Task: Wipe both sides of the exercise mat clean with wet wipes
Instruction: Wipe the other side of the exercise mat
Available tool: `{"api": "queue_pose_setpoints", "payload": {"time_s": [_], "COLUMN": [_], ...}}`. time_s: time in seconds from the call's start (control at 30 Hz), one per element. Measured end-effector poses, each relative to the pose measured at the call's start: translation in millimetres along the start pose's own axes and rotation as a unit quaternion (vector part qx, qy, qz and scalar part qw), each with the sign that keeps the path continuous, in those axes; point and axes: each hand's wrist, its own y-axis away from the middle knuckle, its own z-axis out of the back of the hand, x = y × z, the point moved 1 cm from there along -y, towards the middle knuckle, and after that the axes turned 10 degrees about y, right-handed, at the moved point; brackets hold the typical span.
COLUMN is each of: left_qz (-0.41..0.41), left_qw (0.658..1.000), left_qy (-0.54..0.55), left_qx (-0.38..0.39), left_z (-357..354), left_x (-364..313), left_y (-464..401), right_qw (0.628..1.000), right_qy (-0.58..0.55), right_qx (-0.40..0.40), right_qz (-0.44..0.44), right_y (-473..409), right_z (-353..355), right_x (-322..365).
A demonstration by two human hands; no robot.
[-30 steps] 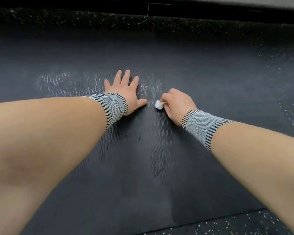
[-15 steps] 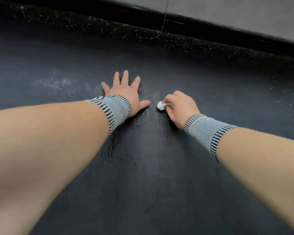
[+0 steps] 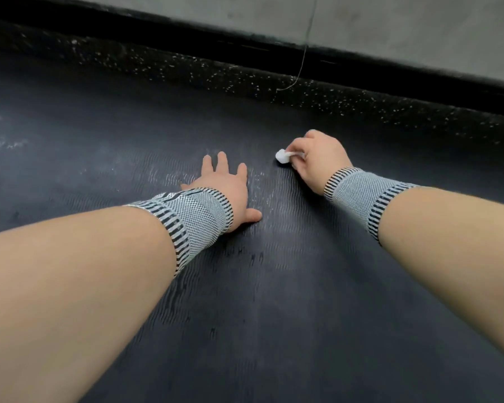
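Thin cord (image 3: 302, 58) dangles beyond mat (image 3: 274, 301) — over speckled floor (image 3: 245, 80).

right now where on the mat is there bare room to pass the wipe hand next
Bare mat lies between the two forearms, toward the person, and to the left of the left hand, out to the pale streaks. Beyond the right hand holding the wet wipe, a bare strip runs to the speckled floor. It is tightest between the hands.
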Motion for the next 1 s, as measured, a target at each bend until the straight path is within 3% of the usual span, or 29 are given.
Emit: {"api": "queue_pose_setpoints", "payload": {"time_s": [0.37,0.57,0.63,0.83,1.0], "left_qz": [0.007,0.012,0.012,0.012,0.013], "left_qw": [1.000,1.000,1.000,1.000,1.000], "left_qy": [0.000,0.002,0.006,0.006,0.012], "left_qx": [-0.004,0.005,0.005,-0.008,-0.012], "left_z": [-9.4,-11.2,-12.2,-18.2,-19.1], "left_x": [6.6,6.5,7.0,10.6,12.1], "left_y": [-8.2,-10.3,-11.6,-14.2,-14.9], "right_qw": [0.997,0.995,0.994,0.999,0.989], "right_qy": [0.034,-0.014,0.000,0.011,-0.029], "right_qx": [-0.026,-0.030,-0.027,-0.044,-0.022], "right_qz": [-0.068,0.098,0.102,0.001,0.142], "right_y": [-86.3,-51.5,-72.0,-108.1,-52.4], "right_z": [2.6,0.0,1.2,-3.4,-4.0], "right_x": [-21.2,-20.7,-25.0,-15.8,-9.4]}}
